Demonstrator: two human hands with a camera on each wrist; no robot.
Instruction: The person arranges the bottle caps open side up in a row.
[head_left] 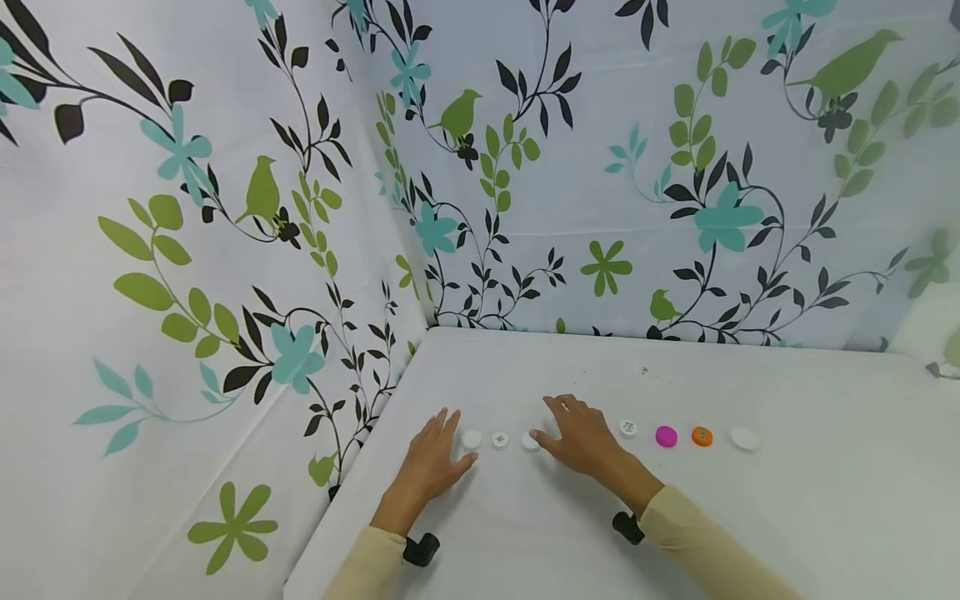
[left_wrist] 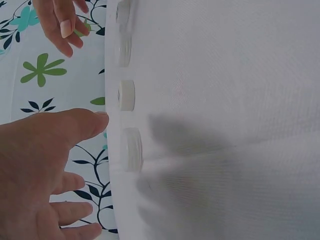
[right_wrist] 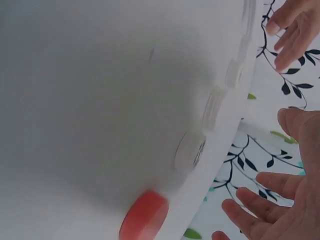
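Note:
Several round bottle caps lie in a row on the white table. My left hand (head_left: 429, 458), fingers spread, hovers beside a plain whitish cap (head_left: 471, 439) at the row's left end. To the right of that come a white cap with a marked top (head_left: 500, 440) and another whitish cap (head_left: 531, 442), near my right thumb. My right hand (head_left: 587, 440) is held over the row with loosely spread fingers and nothing in them. Further right sit a marked white cap (head_left: 628, 428), a magenta cap (head_left: 666, 436), an orange cap (head_left: 702, 436) and a larger white cap (head_left: 745, 439).
White cloth covers the table (head_left: 840, 500). A patterned curtain (head_left: 525, 208) with leaves, birds and flowers hangs along the back and left side. Small dark specks (head_left: 644, 370) show behind the row. Dark wrist straps (head_left: 422, 550) sit at both cuffs.

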